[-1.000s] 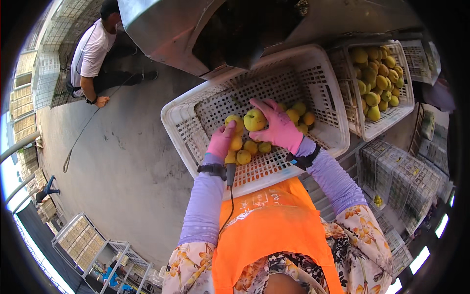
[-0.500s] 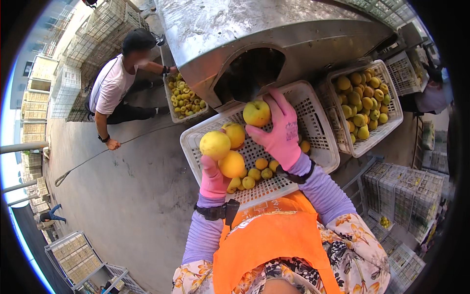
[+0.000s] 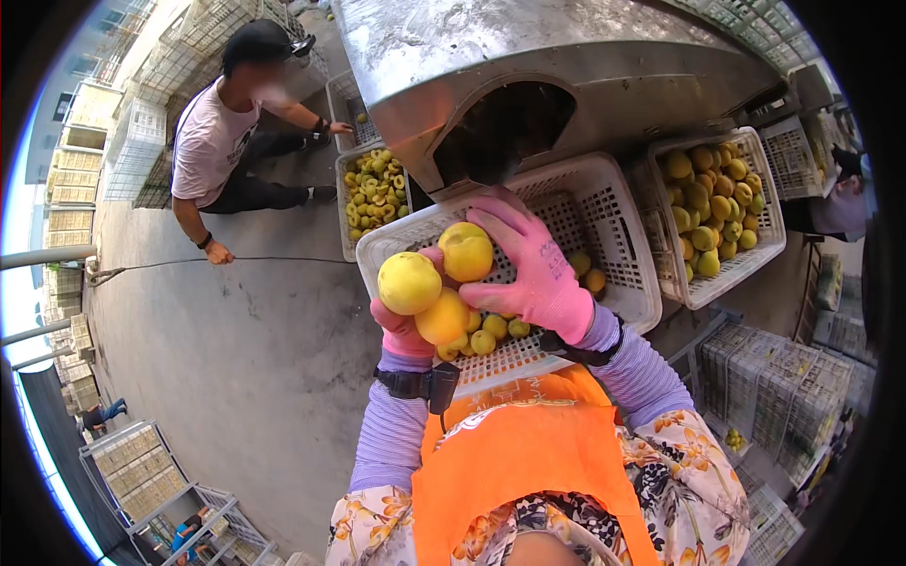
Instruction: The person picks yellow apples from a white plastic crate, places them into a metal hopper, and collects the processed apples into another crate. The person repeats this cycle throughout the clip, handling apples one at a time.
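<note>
My left hand, pink-gloved, is closed around yellow peaches over a white perforated crate, its fingers partly hidden by the fruit. My right hand, also pink-gloved, is closed around another peach beside that fruit, thumb below it and fingers over the top. Several smaller yellow fruits lie in the crate beneath both hands.
A metal machine with a dark opening stands beyond the crate. A full fruit crate is at right, stacked crates below it. At left are a crate of cut fruit and a person beside a cord.
My hands have lifted peaches out of the crate. Since half a second ago my right hand brought its peach down and left against the others. The person's left-side arm shifted right.
</note>
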The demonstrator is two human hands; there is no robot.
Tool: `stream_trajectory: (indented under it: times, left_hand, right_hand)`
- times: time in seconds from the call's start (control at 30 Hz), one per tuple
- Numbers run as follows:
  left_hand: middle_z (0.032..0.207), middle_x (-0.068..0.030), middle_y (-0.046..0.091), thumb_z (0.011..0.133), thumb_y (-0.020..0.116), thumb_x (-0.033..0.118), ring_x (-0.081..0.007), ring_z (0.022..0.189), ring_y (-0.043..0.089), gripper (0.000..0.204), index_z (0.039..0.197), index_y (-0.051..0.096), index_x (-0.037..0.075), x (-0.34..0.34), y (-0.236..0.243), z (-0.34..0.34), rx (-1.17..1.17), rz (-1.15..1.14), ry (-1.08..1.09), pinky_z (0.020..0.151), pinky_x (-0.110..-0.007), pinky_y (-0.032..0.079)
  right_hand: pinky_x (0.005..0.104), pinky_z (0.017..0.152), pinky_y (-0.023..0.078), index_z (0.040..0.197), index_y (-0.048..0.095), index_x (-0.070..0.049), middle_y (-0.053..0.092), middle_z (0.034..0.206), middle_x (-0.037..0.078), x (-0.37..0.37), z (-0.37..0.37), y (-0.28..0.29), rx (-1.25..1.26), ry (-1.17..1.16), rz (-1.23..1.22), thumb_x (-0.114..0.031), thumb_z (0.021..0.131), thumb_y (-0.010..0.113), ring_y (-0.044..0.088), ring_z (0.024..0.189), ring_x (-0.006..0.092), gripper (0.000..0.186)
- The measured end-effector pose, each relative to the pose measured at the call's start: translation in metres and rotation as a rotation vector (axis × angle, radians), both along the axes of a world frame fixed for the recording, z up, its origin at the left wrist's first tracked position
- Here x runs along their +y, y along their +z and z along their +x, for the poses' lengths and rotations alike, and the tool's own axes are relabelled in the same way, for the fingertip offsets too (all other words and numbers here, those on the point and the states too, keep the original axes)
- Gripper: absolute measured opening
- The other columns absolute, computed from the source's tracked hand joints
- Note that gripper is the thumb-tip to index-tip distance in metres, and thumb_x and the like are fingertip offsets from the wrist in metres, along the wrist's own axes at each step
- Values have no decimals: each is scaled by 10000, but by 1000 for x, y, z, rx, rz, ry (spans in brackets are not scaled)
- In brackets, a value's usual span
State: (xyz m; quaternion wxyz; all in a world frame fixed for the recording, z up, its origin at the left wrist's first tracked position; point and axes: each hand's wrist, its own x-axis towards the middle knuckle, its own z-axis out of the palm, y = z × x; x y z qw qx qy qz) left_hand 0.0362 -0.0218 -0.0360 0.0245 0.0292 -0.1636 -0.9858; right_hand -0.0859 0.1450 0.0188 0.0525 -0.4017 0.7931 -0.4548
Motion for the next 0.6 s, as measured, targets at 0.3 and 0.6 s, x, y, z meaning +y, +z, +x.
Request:
stream_trajectory:
  times: [0.3, 0.6]
  left_hand:
    - [1366, -157, 604, 787, 787, 704, -266, 1190, 648, 1027, 1500, 462, 41, -8, -9, -8, -177, -241, -50, 932, -424, 615]
    - [1199, -173, 675, 976, 523, 724, -248, 1062, 692, 823, 1430, 516, 37, -8, 4, -15, -272, -362, -129, 840, -396, 610]
  right_hand:
    - [571, 1139, 362, 1262, 661, -39, 544, 1437, 154, -21, -40, -37, 490, -513, 111, -519, 630, 880, 429, 1415, 432, 823]
    - [545, 1166, 354, 1388, 576, 35, 485, 1513, 255, -46, -99, -55, 459, -527, 157, -677, 791, 743, 421, 1421, 471, 944]
